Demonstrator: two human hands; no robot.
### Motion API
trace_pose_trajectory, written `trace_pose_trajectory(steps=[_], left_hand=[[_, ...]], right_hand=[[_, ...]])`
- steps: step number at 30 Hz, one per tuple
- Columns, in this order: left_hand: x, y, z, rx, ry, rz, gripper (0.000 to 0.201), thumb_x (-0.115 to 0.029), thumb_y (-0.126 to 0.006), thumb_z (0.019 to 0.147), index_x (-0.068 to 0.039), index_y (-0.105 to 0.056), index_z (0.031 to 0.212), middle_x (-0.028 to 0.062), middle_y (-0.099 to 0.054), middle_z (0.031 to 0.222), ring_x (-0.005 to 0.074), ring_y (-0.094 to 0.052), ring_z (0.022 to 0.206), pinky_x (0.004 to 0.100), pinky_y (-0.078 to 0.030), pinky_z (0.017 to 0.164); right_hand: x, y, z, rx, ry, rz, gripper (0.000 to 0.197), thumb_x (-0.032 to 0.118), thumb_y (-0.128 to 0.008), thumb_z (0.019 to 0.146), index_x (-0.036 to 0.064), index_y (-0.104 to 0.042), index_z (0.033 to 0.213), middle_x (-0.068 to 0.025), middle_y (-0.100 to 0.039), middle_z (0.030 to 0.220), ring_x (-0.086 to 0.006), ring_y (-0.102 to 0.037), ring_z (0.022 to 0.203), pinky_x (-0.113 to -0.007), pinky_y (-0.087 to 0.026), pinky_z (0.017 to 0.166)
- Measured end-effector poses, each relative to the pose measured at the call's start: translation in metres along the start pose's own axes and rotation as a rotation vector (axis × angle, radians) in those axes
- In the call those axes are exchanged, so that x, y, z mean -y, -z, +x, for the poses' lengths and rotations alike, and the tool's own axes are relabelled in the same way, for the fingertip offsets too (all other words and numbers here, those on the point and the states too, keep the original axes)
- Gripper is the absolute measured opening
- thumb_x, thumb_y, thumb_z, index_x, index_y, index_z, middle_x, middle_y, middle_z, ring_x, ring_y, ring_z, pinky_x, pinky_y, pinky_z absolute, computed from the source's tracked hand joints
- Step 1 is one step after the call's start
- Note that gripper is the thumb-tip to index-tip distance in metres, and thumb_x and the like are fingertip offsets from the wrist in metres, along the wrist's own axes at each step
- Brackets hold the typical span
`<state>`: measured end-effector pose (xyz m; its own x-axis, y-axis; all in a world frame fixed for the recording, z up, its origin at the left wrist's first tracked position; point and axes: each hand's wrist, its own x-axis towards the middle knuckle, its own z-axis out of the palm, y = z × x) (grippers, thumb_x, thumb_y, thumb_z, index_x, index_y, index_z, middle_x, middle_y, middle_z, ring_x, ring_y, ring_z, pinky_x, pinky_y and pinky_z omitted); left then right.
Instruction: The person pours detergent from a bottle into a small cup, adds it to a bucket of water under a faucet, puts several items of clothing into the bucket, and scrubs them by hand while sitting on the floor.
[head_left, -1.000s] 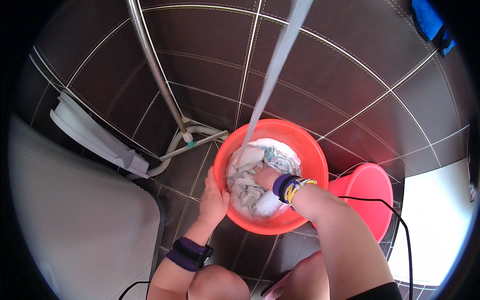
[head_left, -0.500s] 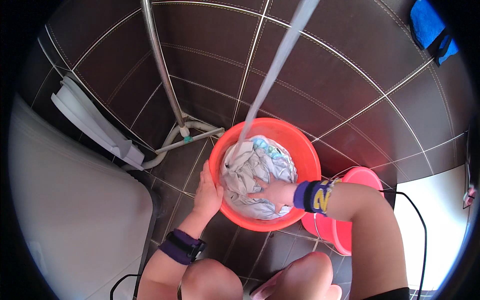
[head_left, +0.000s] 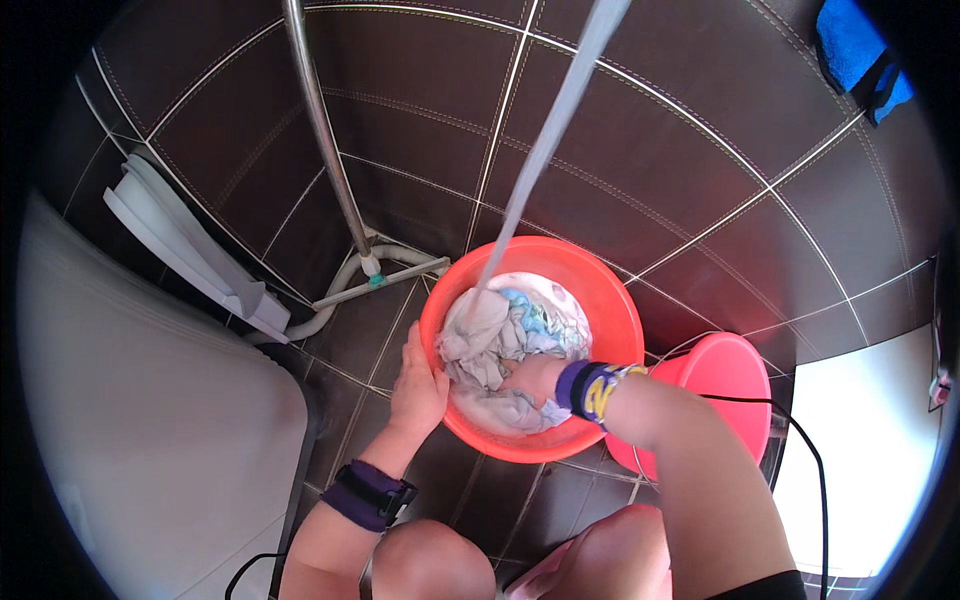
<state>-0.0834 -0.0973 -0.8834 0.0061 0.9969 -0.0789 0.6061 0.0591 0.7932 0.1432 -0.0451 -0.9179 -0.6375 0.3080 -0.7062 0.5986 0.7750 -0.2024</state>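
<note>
An orange-red plastic basin (head_left: 603, 300) holds wet laundry: bunched pale grey cloth (head_left: 480, 325) on the left and a white and light-blue patterned piece (head_left: 545, 312) toward the back right. From above, a stream of water (head_left: 545, 140) falls onto the grey cloth. Against the basin's left side lies my left hand (head_left: 417, 392), its fingers stretched along the outside and the thumb near the rim. My right hand (head_left: 536, 378) reaches over the right front rim and is pushed into the cloth. Its fingers are hidden there, so their grip is not visible.
A pink bucket (head_left: 728, 365) stands right of the basin, behind my right arm. At left are a large grey rounded surface (head_left: 170, 400) and a white plastic piece (head_left: 190, 245) by the wall. A metal pipe (head_left: 325, 130) runs down the corner; a blue cloth (head_left: 850, 45) hangs upper right.
My right hand has moved slightly left and deeper into the laundry, its fingers now covered. The grey cloth has bunched up and more white fabric shows behind. My left hand has stayed at the basin.
</note>
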Motion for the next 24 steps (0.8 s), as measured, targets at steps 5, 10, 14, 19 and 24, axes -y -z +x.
trace_pose_trajectory(steps=[5, 10, 14, 19, 24], left_hand=[[-0.002, 0.002, -0.001, 0.007, 0.019, 0.000, 0.076, -0.008, -0.052, 0.080, -0.006, -0.009, 0.142, 0.0237, -0.038, 0.130, 0.0425, -0.050, 0.109, 0.0471, -0.044, 0.090], [0.001, 0.002, -0.001, 0.030, 0.028, -0.002, 0.077, -0.008, -0.052, 0.080, -0.007, -0.008, 0.142, 0.0232, -0.037, 0.130, 0.0422, -0.049, 0.110, 0.0468, -0.044, 0.090], [0.001, 0.004, -0.001, 0.036, 0.007, 0.005, 0.077, -0.008, -0.052, 0.080, -0.007, -0.007, 0.143, 0.0230, -0.036, 0.131, 0.0422, -0.049, 0.110, 0.0465, -0.044, 0.090], [0.000, 0.002, -0.001, 0.007, -0.024, 0.014, 0.077, -0.009, -0.052, 0.080, -0.008, -0.007, 0.143, 0.0221, -0.037, 0.131, 0.0421, -0.051, 0.108, 0.0467, -0.044, 0.090], [0.002, 0.002, -0.001, 0.014, 0.020, 0.043, 0.076, -0.010, -0.051, 0.081, -0.009, -0.007, 0.143, 0.0211, -0.037, 0.132, 0.0420, -0.053, 0.104, 0.0472, -0.046, 0.087]], right_hand=[[-0.012, 0.054, -0.005, -0.018, -0.064, 0.017, 0.078, 0.015, -0.078, 0.059, 0.0234, -0.046, 0.130, -0.0119, -0.037, 0.135, -0.0386, -0.049, 0.114, -0.045, -0.045, 0.092], [0.013, 0.079, -0.024, -0.299, -0.093, -0.071, 0.103, 0.016, -0.084, 0.051, 0.0294, -0.032, 0.140, -0.0076, -0.021, 0.147, -0.0406, -0.017, 0.135, -0.060, -0.037, 0.097], [-0.003, 0.044, -0.001, -0.094, -0.145, -0.045, 0.107, 0.016, -0.085, 0.051, 0.0316, -0.030, 0.141, -0.0033, -0.014, 0.151, -0.0417, -0.012, 0.137, -0.055, -0.035, 0.102], [-0.035, 0.013, 0.041, -0.105, -0.129, -0.030, 0.098, 0.017, -0.083, 0.053, 0.0306, -0.038, 0.138, -0.0042, -0.029, 0.145, -0.0433, -0.020, 0.134, -0.043, -0.035, 0.106], [-0.027, 0.021, 0.031, -0.122, -0.147, -0.027, 0.095, 0.023, -0.081, 0.059, 0.0314, -0.032, 0.140, -0.0074, -0.025, 0.146, -0.0459, -0.022, 0.132, -0.049, -0.037, 0.102]])
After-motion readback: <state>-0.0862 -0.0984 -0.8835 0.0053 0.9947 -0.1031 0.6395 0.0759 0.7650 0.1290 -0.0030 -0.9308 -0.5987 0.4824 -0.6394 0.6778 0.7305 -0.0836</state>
